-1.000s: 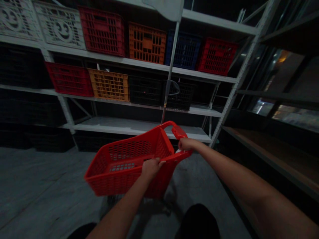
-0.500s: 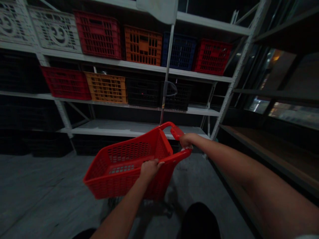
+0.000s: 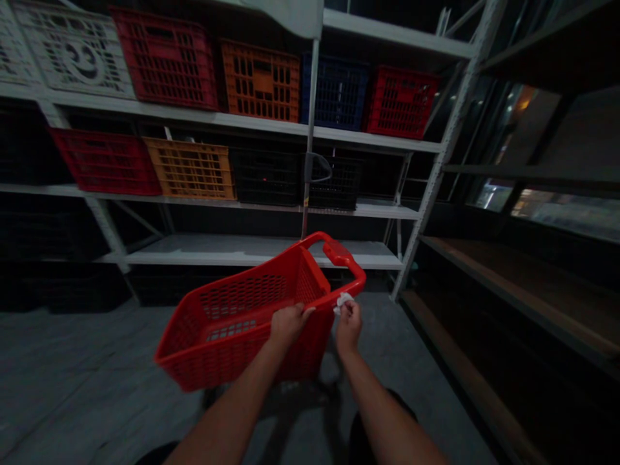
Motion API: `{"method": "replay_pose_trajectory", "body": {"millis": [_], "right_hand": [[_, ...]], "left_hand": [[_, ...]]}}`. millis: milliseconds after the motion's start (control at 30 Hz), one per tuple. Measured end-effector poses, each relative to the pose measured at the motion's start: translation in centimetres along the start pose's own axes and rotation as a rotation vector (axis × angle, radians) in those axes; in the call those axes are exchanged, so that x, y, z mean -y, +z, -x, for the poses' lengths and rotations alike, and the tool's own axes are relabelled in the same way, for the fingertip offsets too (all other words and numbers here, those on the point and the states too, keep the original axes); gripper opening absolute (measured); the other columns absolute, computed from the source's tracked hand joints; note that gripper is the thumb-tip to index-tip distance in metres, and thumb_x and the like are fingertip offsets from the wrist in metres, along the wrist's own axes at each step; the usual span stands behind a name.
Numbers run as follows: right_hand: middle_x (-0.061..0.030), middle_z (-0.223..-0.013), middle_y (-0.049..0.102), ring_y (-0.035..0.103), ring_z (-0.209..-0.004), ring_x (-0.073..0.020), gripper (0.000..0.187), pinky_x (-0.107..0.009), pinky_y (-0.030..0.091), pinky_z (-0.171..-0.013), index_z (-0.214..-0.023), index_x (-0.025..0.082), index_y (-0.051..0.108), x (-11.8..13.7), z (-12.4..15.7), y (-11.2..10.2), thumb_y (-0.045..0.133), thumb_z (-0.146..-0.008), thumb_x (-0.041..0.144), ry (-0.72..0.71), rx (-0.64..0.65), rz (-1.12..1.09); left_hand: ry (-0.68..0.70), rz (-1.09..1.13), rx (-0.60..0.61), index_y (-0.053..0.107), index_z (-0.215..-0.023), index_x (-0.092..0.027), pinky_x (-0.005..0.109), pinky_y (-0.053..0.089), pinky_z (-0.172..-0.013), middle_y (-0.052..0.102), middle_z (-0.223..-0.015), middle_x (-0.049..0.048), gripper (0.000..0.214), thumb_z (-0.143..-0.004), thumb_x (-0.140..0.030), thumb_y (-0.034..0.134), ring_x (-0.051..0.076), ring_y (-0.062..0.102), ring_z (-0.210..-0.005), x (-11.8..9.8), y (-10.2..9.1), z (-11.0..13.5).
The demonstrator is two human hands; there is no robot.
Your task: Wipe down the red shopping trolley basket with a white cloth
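A red plastic shopping cart (image 3: 227, 358) stands on the floor before me, its handle (image 3: 346, 258) to the right. My left hand (image 3: 287, 326) is closed over the near rim of the basket, fingers on the inner side. In my right hand (image 3: 349, 326), a crumpled white wipe (image 3: 343, 299) is pinched between thumb and fingers, against the cart's side rail just below the handle. I cannot tell whether the wipe is paper or cloth.
Behind the cart is a white metal rack (image 3: 271, 123) with red, orange, blue, black and white crates. A pole (image 3: 312, 103) rises just behind the handle. Dark shelves (image 3: 508, 284) run along the right. Concrete floor (image 3: 77, 374) lies to the left.
My right hand has come off the handle bar, moving down and toward me to the near side rail with the wipe. The left hand keeps its hold on the rim. The view has shifted slightly.
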State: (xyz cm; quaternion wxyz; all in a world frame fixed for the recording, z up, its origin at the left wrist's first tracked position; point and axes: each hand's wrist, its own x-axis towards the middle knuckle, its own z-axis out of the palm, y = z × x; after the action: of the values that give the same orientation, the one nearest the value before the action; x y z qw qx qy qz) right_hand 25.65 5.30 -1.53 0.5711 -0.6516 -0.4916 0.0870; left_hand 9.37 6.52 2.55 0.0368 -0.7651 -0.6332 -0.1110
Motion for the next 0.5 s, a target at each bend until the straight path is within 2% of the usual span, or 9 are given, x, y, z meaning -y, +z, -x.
{"method": "replay_pose_trajectory", "body": {"millis": [100, 167, 233, 300, 367, 433, 500], "right_hand": [[-0.0149, -0.105, 0.054, 0.055, -0.093, -0.0199, 0.037, -0.030, 0.043, -0.075, -0.114, 0.016, 0.040, 0.7, -0.4, 1.4, 0.018, -0.085, 0.022, 0.138, -0.084, -0.004], [-0.0163, -0.107, 0.053, 0.055, -0.095, -0.0207, 0.039, -0.031, 0.043, -0.075, -0.117, 0.015, 0.037, 0.8, -2.3, 0.4, 0.015, -0.085, 0.022, 0.140, -0.141, -0.021], [-0.0164, -0.104, 0.055, 0.055, -0.093, -0.0207, 0.038, -0.030, 0.044, -0.073, -0.113, 0.014, 0.041, 0.7, -4.9, -1.4, 0.020, -0.083, 0.025, 0.135, -0.172, -0.084], [-0.0145, -0.096, 0.059, 0.057, -0.084, -0.0205, 0.036, -0.028, 0.044, -0.067, -0.105, 0.013, 0.048, 0.5, -7.8, -3.3, 0.028, -0.079, 0.029, 0.144, -0.112, -0.172], [-0.0103, -0.083, 0.062, 0.058, -0.070, -0.0194, 0.035, -0.026, 0.043, -0.056, -0.094, 0.014, 0.055, 0.4, -10.4, -4.6, 0.037, -0.073, 0.035, 0.146, 0.034, -0.229], [-0.0058, -0.071, 0.062, 0.056, -0.058, -0.0170, 0.034, -0.024, 0.040, -0.049, -0.084, 0.014, 0.058, 0.6, -12.3, -5.2, 0.042, -0.068, 0.039, 0.146, 0.169, -0.261], [-0.0031, -0.063, 0.061, 0.053, -0.052, -0.0150, 0.032, -0.023, 0.039, -0.046, -0.077, 0.015, 0.060, 1.0, -13.0, -5.4, 0.046, -0.065, 0.041, 0.142, 0.243, -0.284]], "left_hand": [[-0.017, -0.017, 0.003, 0.060, -0.092, -0.021, 0.030, 0.044, -0.066, 0.067, -0.081, 0.0096, 0.060, -0.082, -0.058, 0.013, 0.022, 0.063, -0.077, -0.4, 0.1, 0.2], [-0.024, -0.027, 0.005, 0.060, -0.092, -0.022, 0.029, 0.044, -0.065, 0.068, -0.081, 0.0089, 0.060, -0.082, -0.059, 0.013, 0.022, 0.063, -0.076, -0.5, 0.1, 0.3], [-0.030, -0.034, 0.004, 0.060, -0.092, -0.022, 0.029, 0.044, -0.065, 0.068, -0.080, 0.0085, 0.061, -0.082, -0.059, 0.013, 0.022, 0.063, -0.076, -0.5, 0.1, 0.6], [-0.035, -0.035, -0.005, 0.060, -0.094, -0.022, 0.029, 0.043, -0.065, 0.068, -0.080, 0.0087, 0.061, -0.082, -0.060, 0.013, 0.022, 0.063, -0.076, -0.3, 0.1, 0.9], [-0.032, -0.028, -0.005, 0.060, -0.093, -0.023, 0.029, 0.043, -0.066, 0.068, -0.082, 0.0087, 0.061, -0.082, -0.059, 0.012, 0.022, 0.063, -0.077, -0.1, 0.0, 1.3], [-0.016, -0.015, 0.010, 0.060, -0.091, -0.023, 0.028, 0.042, -0.067, 0.068, -0.084, 0.0080, 0.060, -0.083, -0.057, 0.011, 0.021, 0.062, -0.079, 0.3, -0.1, 1.6], [-0.003, -0.005, 0.030, 0.060, -0.089, -0.024, 0.027, 0.041, -0.068, 0.067, -0.085, 0.0069, 0.058, -0.084, -0.055, 0.012, 0.019, 0.062, -0.080, 0.8, -0.3, 1.8]]}}
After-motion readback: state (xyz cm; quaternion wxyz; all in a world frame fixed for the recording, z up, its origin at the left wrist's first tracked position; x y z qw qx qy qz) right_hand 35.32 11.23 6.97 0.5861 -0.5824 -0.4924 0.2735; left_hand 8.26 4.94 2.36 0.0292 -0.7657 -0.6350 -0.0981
